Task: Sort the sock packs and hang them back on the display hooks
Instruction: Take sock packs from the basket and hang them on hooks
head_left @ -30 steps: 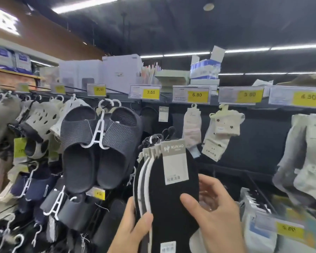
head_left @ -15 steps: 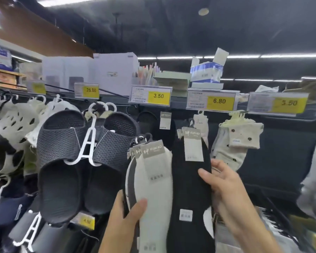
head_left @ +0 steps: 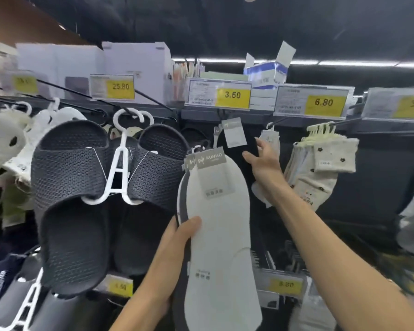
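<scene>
Black sock pack (head_left: 234, 151) has gone up and away from the stack, now under the 3.50 price tag (head_left: 232, 94) at the rack's top edge. R hand (head_left: 264, 163) pinches its side, prob. to feed the hanger onto a hook I can't make out. L hand (head_left: 177, 247) grips the remaining packs (head_left: 215, 235) lower down, white one in front w/ grey label up, waiting their turn.

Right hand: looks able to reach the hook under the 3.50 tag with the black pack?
Likely yes: the right hand holds the black sock pack just under the 3.50 price tag, nothing between; the packs in the left hand sit lower.
</scene>
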{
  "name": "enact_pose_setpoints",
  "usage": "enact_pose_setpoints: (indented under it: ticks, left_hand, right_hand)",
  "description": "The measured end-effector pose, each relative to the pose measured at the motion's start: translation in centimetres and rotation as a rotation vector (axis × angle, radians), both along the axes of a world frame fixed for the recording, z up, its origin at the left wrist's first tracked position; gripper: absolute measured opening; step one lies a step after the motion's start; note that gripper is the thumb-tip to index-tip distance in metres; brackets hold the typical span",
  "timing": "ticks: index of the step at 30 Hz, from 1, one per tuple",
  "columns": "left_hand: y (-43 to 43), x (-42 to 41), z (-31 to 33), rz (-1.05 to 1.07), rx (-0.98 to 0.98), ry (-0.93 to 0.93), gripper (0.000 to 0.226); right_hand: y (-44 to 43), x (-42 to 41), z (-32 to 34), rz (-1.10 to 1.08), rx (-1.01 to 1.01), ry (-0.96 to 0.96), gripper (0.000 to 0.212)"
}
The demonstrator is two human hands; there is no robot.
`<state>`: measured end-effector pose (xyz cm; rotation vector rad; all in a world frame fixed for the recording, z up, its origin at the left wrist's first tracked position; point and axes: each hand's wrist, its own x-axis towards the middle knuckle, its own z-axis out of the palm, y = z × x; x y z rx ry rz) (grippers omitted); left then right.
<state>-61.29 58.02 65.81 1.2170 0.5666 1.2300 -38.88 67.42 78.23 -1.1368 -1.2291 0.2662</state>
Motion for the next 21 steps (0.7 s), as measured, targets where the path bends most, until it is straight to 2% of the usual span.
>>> enact_pose_setpoints:
  ticks: [4,6,7,9,11,13,15,18,21]
  left_hand:
    - [-0.5,0.3,1.7,0.018,0.002,0.012,0.044]
    - [-0.4,-0.3,1.1,-0.127,0.2,0.022,0.039]
    - [-0.5,-0.5,1.4,-0.173,0.236,-0.038,0.04]
    - [0.1,-0.6,2.0,-0.139,0.183,-0.136,0.04]
    - [0.7,0.0,1.4,-0.105,0.184,-0.077,0.039]
    - [1.0,0.4,2.3,0.002,0.086,-0.047,0.036]
    - [1.5,0.1,1.6,0.023,0.103,0.02,0.042]
    - [2.7,0.1,0.5,0.012,0.131,0.032,0.046]
    - [2.9,0.5,0.2,0.045,0.16,0.046,0.045]
  right_hand:
    - [1.6,-0.9,0.0,-0.075,0.007,-0.121,0.046]
    - [2.0,-1.1,-0.4,-0.094,-0.005,-0.187,0.052]
    - [2.2,-1.0,-0.7,-0.098,-0.014,-0.214,0.055]
    - [2.4,-0.8,-1.0,-0.104,-0.035,-0.247,0.059]
    - [2.5,-0.9,-1.0,-0.107,-0.083,-0.292,0.062]
    - [1.5,-1.3,-0.7,-0.128,-0.139,-0.291,0.063]
    - [-1.0,-1.9,-0.7,-0.196,-0.087,-0.194,0.054]
    - [-7.4,-3.5,-2.2,-0.058,0.102,-0.032,0.029]
    - [-12.2,-5.3,-4.3,0.053,0.06,-0.178,0.036]
